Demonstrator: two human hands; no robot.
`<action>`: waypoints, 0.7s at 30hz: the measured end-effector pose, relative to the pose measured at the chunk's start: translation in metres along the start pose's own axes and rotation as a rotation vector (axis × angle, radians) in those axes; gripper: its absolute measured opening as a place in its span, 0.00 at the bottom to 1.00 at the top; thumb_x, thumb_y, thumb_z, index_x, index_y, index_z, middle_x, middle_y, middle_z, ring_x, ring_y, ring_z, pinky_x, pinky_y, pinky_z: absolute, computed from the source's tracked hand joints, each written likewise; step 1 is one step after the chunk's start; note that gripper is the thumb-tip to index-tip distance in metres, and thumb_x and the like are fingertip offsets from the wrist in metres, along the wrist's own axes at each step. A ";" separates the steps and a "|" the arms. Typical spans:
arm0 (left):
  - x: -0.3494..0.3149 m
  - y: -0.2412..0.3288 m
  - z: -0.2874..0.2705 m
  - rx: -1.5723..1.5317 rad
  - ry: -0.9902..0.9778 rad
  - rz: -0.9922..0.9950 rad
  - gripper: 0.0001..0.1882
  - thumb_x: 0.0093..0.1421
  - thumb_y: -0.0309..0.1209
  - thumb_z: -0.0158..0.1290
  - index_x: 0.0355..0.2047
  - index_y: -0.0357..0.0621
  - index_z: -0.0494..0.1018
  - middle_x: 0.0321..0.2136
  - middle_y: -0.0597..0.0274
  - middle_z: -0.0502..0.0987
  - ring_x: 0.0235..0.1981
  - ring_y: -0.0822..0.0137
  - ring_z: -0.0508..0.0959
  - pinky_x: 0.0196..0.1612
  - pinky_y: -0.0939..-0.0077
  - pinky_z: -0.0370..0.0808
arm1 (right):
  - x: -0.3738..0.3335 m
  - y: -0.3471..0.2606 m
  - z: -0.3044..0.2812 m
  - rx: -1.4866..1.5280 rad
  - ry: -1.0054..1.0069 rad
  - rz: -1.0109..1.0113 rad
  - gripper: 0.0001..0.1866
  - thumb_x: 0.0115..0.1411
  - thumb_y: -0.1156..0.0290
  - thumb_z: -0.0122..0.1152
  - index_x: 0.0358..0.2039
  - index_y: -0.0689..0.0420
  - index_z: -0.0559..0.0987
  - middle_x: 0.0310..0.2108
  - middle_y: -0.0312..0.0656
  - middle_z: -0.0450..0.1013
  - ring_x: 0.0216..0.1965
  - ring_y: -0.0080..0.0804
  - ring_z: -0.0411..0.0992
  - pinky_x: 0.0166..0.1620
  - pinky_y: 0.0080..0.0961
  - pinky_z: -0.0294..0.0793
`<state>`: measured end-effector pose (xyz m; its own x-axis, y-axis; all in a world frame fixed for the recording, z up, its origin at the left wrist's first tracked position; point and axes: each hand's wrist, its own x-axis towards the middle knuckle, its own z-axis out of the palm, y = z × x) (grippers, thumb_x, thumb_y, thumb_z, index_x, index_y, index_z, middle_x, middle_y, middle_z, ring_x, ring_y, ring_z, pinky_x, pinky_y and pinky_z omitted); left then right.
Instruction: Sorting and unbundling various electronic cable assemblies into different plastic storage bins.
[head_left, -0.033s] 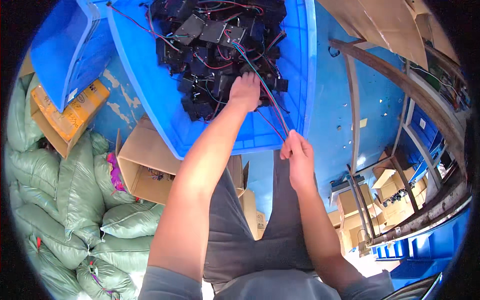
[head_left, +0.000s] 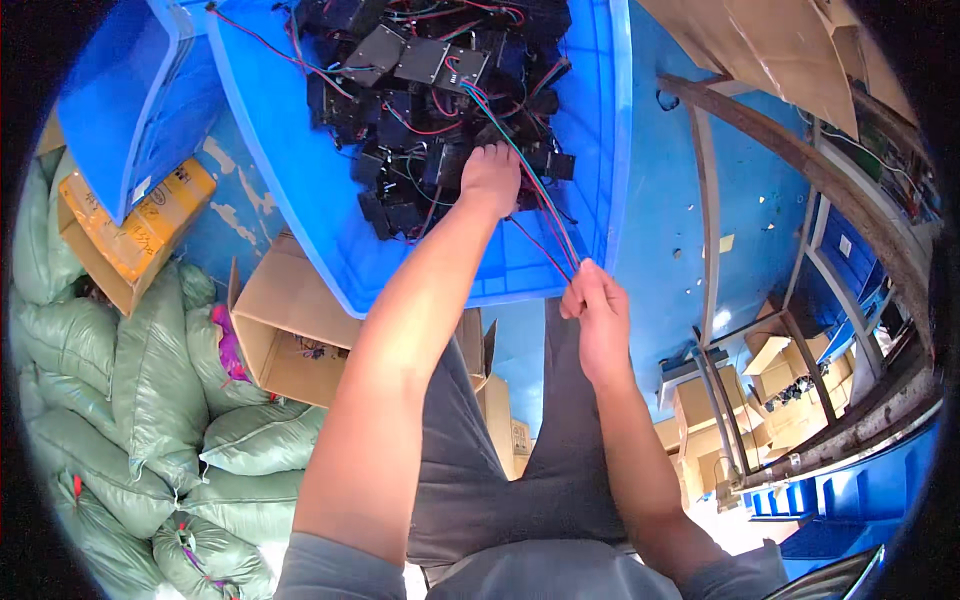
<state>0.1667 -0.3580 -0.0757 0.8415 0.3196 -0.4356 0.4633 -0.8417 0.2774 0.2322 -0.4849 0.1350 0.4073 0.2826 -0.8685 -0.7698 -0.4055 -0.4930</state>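
Observation:
A blue plastic bin (head_left: pixel 300 230) holds a heap of small black box-shaped units (head_left: pixel 420 62) with thin coloured wires. My left hand (head_left: pixel 491 182) reaches down into the near part of the heap, fingers bent over the dark units. Its fingertips are hidden there, and what they grip cannot be made out. A bundle of red, green and dark wires (head_left: pixel 535 178) runs from a flat black unit, past my left hand, to the bin's near right. At that near rim my right hand (head_left: pixel 598 300) is closed in a pinch on the wire ends, pulling them fairly straight.
Stuffed pale green sacks (head_left: pixel 160 375) are piled at the left. An open cardboard box (head_left: pixel 285 310) stands just below the bin, and a taped orange-brown carton (head_left: pixel 150 225) beside a blue panel (head_left: pixel 135 110). Metal framing (head_left: pixel 705 200) and cartons (head_left: pixel 710 410) fill the right.

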 end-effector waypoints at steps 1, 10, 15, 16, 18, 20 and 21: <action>0.005 0.003 0.007 0.042 -0.066 -0.016 0.13 0.53 0.33 0.49 0.38 0.45 0.73 0.39 0.57 0.75 0.38 0.61 0.72 0.39 0.69 0.65 | -0.001 0.000 -0.003 -0.003 0.007 0.015 0.14 0.65 0.66 0.45 0.22 0.54 0.68 0.17 0.32 0.59 0.21 0.20 0.55 0.28 0.18 0.59; -0.012 -0.023 -0.005 0.174 -0.014 0.143 0.08 0.53 0.32 0.47 0.26 0.49 0.76 0.30 0.63 0.76 0.34 0.61 0.72 0.37 0.71 0.65 | -0.005 0.002 -0.017 -0.081 -0.039 0.015 0.15 0.65 0.67 0.45 0.20 0.55 0.67 0.17 0.33 0.59 0.21 0.21 0.56 0.29 0.18 0.60; -0.043 -0.039 -0.053 0.034 0.078 0.130 0.06 0.52 0.33 0.48 0.25 0.49 0.75 0.30 0.65 0.75 0.34 0.60 0.72 0.38 0.70 0.67 | -0.010 -0.010 -0.014 -0.165 -0.133 -0.002 0.17 0.65 0.67 0.45 0.18 0.56 0.67 0.17 0.34 0.61 0.20 0.21 0.57 0.29 0.18 0.60; -0.050 -0.040 -0.057 0.005 0.053 0.137 0.06 0.53 0.33 0.48 0.25 0.49 0.74 0.30 0.64 0.75 0.34 0.60 0.72 0.38 0.70 0.67 | -0.012 -0.012 -0.011 -0.143 -0.182 0.010 0.17 0.65 0.68 0.45 0.18 0.56 0.67 0.17 0.34 0.61 0.20 0.21 0.57 0.29 0.18 0.60; -0.062 -0.038 -0.061 -0.070 0.011 0.151 0.06 0.54 0.34 0.48 0.25 0.48 0.73 0.31 0.64 0.74 0.33 0.59 0.72 0.37 0.68 0.69 | -0.018 -0.016 -0.009 -0.115 -0.270 0.032 0.17 0.65 0.68 0.45 0.17 0.56 0.67 0.17 0.34 0.62 0.20 0.21 0.57 0.29 0.18 0.60; -0.070 -0.037 -0.065 -0.108 -0.008 0.158 0.07 0.55 0.34 0.48 0.26 0.47 0.72 0.31 0.63 0.74 0.33 0.59 0.72 0.37 0.68 0.69 | -0.023 -0.020 -0.008 -0.104 -0.313 0.042 0.17 0.65 0.68 0.45 0.17 0.56 0.67 0.17 0.34 0.62 0.20 0.21 0.58 0.29 0.18 0.60; -0.073 -0.036 -0.067 -0.149 0.029 0.122 0.07 0.55 0.34 0.48 0.25 0.46 0.72 0.31 0.63 0.74 0.33 0.58 0.73 0.37 0.67 0.69 | -0.025 -0.022 -0.010 -0.171 -0.313 0.048 0.18 0.65 0.68 0.45 0.17 0.56 0.67 0.17 0.34 0.62 0.20 0.21 0.58 0.29 0.18 0.60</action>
<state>0.1075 -0.3217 0.0035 0.9007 0.2331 -0.3665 0.3912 -0.8021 0.4512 0.2439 -0.4918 0.1667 0.1824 0.5019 -0.8455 -0.6803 -0.5564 -0.4770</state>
